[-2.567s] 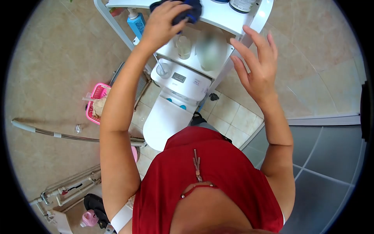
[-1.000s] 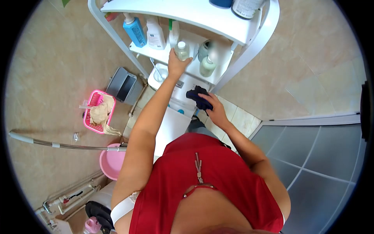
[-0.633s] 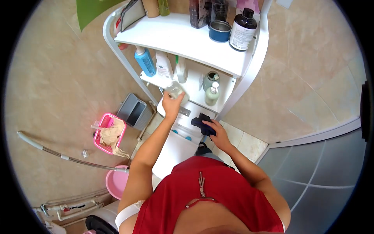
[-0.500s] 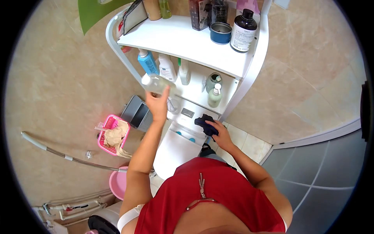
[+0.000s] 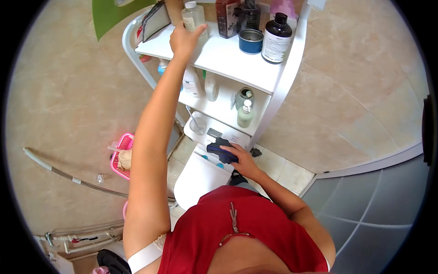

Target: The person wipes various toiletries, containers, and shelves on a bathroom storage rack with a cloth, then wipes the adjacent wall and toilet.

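Head view: the left hand (image 5: 184,42) closes around a clear bottle (image 5: 194,20) at the top shelf (image 5: 228,57), upper left of the frame, while the right hand (image 5: 244,160), fingers clamped on a dark cloth (image 5: 221,150), hovers near the center above a white toilet (image 5: 197,179).

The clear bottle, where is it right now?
In the head view, the clear bottle is in the left hand at the left part of the top shelf, between the tan tube and the dark red container.
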`<state>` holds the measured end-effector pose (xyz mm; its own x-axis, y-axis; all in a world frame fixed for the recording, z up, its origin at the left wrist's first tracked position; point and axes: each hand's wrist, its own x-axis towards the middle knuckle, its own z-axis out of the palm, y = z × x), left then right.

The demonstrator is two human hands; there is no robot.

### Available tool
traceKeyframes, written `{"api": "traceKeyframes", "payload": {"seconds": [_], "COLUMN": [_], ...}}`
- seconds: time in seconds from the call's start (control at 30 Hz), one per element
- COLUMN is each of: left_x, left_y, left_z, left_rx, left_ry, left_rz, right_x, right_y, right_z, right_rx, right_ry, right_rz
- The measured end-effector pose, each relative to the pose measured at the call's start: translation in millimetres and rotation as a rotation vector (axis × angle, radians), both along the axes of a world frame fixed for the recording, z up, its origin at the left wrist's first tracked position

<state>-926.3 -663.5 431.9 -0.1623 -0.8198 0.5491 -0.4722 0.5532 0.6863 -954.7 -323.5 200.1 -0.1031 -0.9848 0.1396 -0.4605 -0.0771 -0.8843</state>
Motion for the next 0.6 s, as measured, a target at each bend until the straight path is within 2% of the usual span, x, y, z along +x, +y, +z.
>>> {"api": "traceKeyframes", "payload": {"seconds": [0.1,0.2,0.3,0.4,0.47,0.53,0.57,0.6], "left_x": [-29.9,-42.1,-35.4,-0.4,25.8,41.9,43.6,46.3], "left_y": [-29.2,-31.7,5.1,22.0,74.0,122.0,135.1,154.9], "left_z": [-8.3,-18.3,-10.0,-23.5,-31.2,-68.0,-98.0,-121.3], "left_rx": [0.009,0.012,0.352,-0.285,-0.236,-0.167,-0.102,-0.007], "left_ry": [0.032,-0.055,0.581,0.289,0.394,0.459,0.433,0.289], "left_rz": [-0.051,-0.079,-0.756,-0.249,-0.262,-0.288,-0.277,-0.334], "right_x": [-8.2,-17.3,-25.8,-33.4,-38.3,-42.0,-42.9,-43.7], "right_y": [6.6,13.6,19.9,23.1,26.2,27.3,28.7,29.8], "right_z": [-4.6,1.2,0.2,6.0,0.1,-6.3,-10.5,-17.2], "right_rx": [-0.029,-0.037,-0.049,-0.008,0.002,0.014,0.019,0.049], "right_ry": [0.08,0.049,0.015,-0.058,-0.102,-0.095,-0.093,-0.094], "right_rz": [-0.037,-0.077,-0.117,-0.131,-0.148,-0.192,-0.213,-0.228]}}
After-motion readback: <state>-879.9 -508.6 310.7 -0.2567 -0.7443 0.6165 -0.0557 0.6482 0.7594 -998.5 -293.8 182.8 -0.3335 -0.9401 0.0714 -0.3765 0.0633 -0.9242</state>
